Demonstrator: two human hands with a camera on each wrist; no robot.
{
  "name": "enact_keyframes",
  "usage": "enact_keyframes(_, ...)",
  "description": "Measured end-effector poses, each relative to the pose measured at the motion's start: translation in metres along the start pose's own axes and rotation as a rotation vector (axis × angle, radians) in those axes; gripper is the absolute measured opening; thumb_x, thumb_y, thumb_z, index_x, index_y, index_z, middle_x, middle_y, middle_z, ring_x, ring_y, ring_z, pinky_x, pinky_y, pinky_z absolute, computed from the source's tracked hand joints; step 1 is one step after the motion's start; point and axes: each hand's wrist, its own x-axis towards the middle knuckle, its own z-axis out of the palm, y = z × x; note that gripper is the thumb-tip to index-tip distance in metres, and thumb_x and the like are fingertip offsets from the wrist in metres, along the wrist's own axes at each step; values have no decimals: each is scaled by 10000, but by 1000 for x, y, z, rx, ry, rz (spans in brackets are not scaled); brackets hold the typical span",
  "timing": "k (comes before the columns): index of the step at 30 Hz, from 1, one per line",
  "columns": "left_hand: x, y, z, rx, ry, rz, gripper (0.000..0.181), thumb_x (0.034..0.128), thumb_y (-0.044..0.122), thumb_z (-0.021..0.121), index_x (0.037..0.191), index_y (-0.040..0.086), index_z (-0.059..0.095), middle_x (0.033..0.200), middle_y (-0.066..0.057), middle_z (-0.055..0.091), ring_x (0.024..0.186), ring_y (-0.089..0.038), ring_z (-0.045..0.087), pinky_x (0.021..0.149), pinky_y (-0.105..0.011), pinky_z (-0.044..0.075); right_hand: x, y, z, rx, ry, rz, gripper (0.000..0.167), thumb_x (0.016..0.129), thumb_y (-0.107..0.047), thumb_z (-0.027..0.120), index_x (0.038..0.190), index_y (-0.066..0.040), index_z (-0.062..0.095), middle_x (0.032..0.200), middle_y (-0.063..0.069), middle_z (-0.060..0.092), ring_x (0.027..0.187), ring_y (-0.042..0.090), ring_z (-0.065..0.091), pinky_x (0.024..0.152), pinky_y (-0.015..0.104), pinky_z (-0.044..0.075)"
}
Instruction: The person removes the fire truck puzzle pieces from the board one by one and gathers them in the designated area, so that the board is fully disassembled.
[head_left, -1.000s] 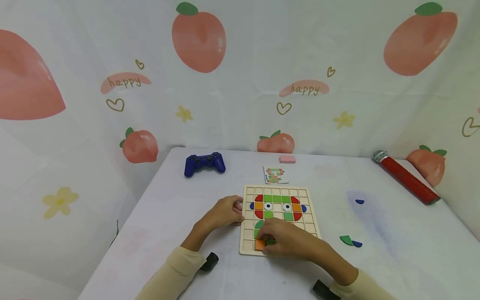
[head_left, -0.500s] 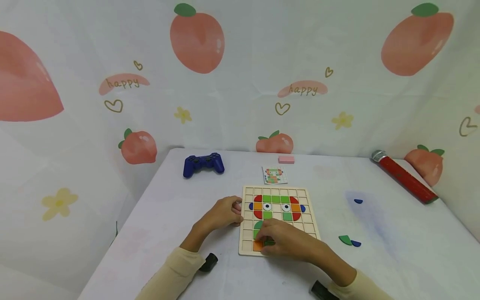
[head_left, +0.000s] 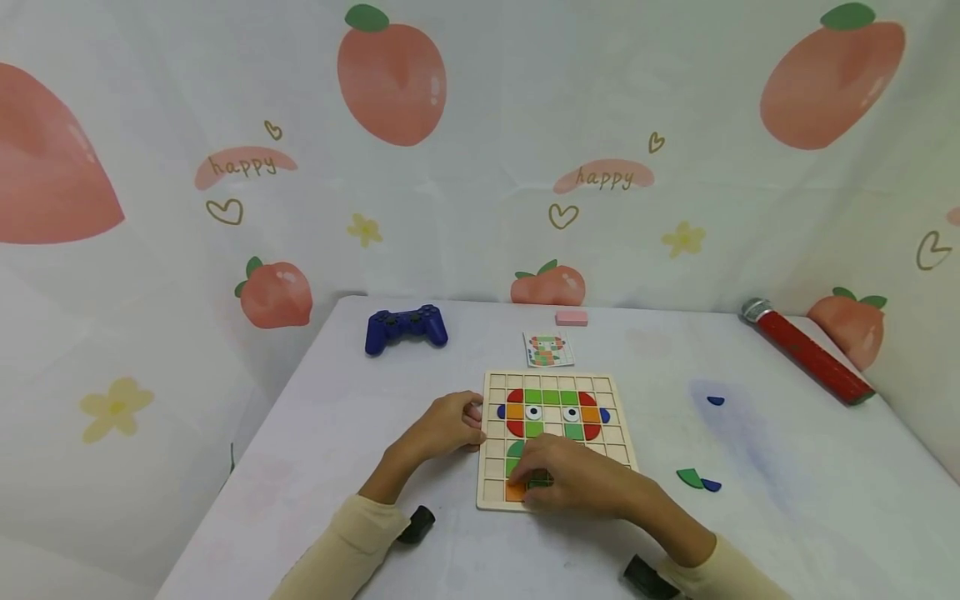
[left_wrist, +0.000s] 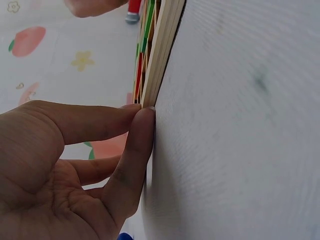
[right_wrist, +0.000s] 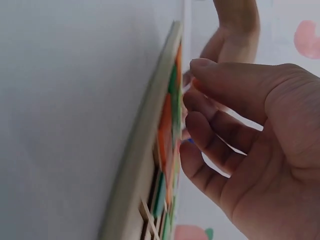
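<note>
A wooden grid board lies on the table, bearing red, green, orange and blue pieces and two eye tiles. My left hand pinches its left edge; the left wrist view shows thumb and forefinger meeting at the board's rim. Over the lower part of the board is my right hand, fingers curled. An orange tile sits at the bottom row under its fingertips. In the right wrist view, a bit of orange piece shows between thumb and forefinger. My right hand hides several cells and pieces.
Behind the board lie a pattern card and a pink block. A blue game controller is back left, a red microphone back right. Loose on the right are a green quarter-round piece and blue half-rounds.
The head view has shifted slightly. Both hands keep their places on the board, and the right fingers have moved only a little around the orange tile.
</note>
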Motion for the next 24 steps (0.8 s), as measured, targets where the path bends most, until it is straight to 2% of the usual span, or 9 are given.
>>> enact_keyframes(6,0,0,-1,-7,-9,1,596,866,39,811,1403,-82,580,1009,-63,651,863,-162,626,766,-286,582,-9,7,-12,38,53,62,223,954,-268,803,1171,-219,795,1092,-167,696,1033,54,602,986,341,560)
enact_keyframes(10,1,0,-1,-11,-9,-11,596,874,44,810,1411,-72,579,1014,-58,646,876,-166,622,774,-287,583,-21,17,-19,44,95,73,227,955,-258,803,1173,-196,793,1084,-134,710,1012,75,616,947,338,575)
enact_keyframes(13,2,-1,0,-12,-11,-10,598,872,50,810,1411,-70,580,1014,-56,645,878,-166,621,771,-286,583,-33,26,-24,52,123,95,224,946,-243,812,1162,-188,787,1052,-122,702,984,92,607,886,302,568)
enact_keyframes(19,3,-2,1,-15,-15,-10,604,870,48,813,1413,-73,577,1009,-59,644,868,-169,622,762,-287,577,-63,44,-32,64,179,203,238,933,-261,821,1152,-188,763,978,-126,641,943,94,565,793,241,516)
enact_keyframes(24,3,-2,1,-7,-8,-9,599,868,48,815,1408,-69,583,1011,-57,644,881,-170,617,771,-287,575,-89,63,-36,29,248,231,284,886,-215,852,1154,-168,771,964,-118,638,905,79,559,710,230,489)
